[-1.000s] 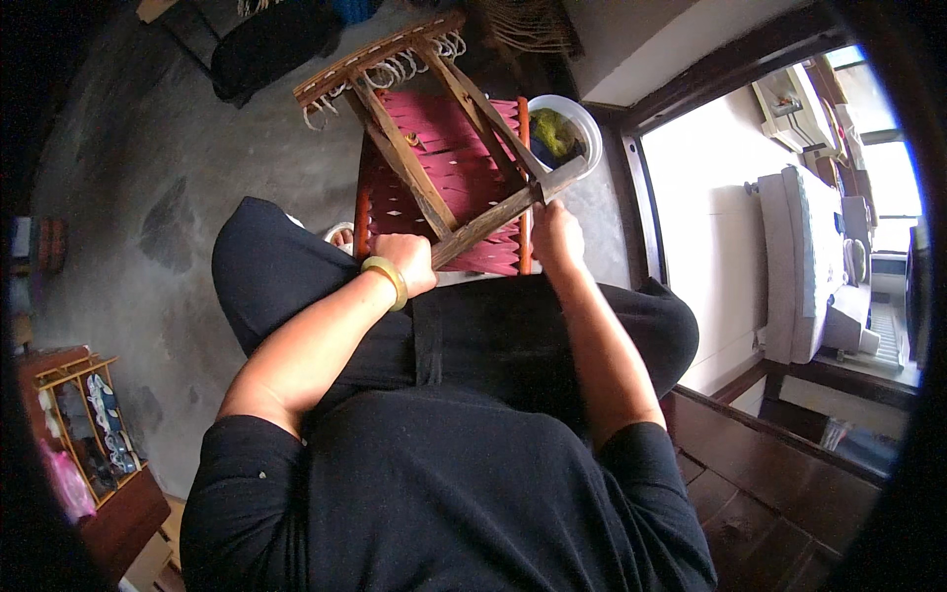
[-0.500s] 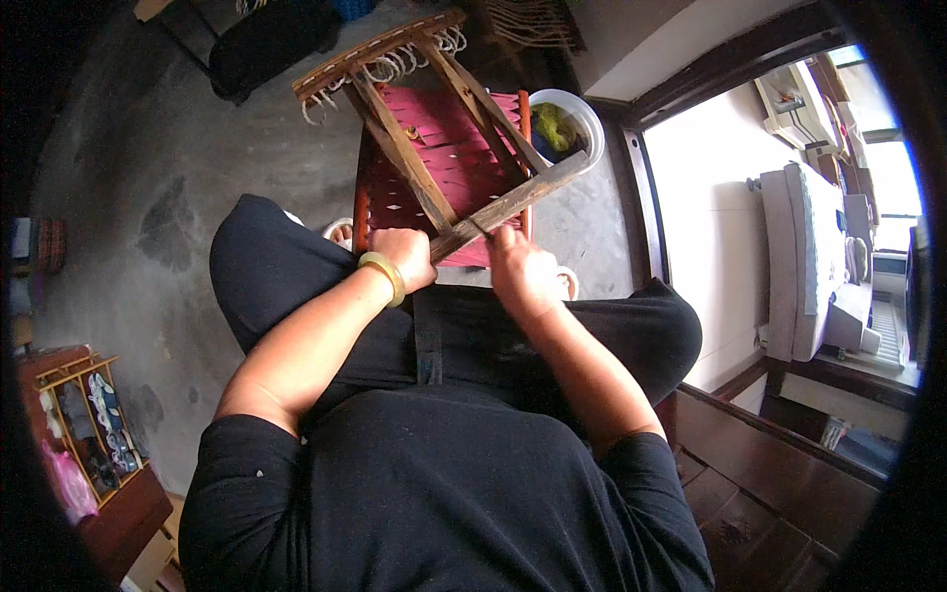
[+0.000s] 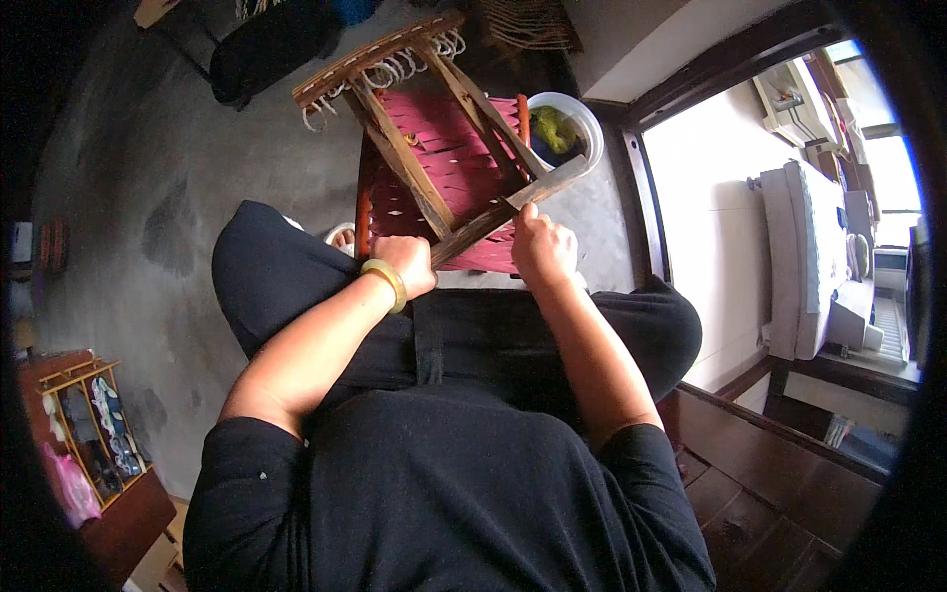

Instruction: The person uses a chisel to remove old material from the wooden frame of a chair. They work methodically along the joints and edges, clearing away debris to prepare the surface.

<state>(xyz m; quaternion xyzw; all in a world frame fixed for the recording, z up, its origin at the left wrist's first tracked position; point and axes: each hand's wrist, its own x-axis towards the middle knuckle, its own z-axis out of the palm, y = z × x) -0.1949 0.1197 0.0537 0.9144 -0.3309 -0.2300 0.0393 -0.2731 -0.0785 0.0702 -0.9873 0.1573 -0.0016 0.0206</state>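
Observation:
My left hand [image 3: 402,264], with a pale yellow bangle at the wrist, is closed round the lower end of a wooden bar [image 3: 461,235] on a weathered wooden frame. The frame's far crosspiece [image 3: 365,59] carries loops of white cord. My right hand [image 3: 543,247] is closed on a thin, flat tool held against the same bar, further along it; the tool is too small to make out clearly. Under the frame is a red woven-strap seat [image 3: 424,168] with orange rails.
A white bucket [image 3: 592,133] with yellow-green material stands behind the seat's right side. A black seat [image 3: 266,44] is at the back left, a wooden rack [image 3: 99,424] at the lower left. A dark doorway frame [image 3: 646,227] is at my right, a pale sofa [image 3: 799,257] beyond it.
My right hand moved down-left along the bar by half a second ago, then back up-right now. My left hand stays on the bar.

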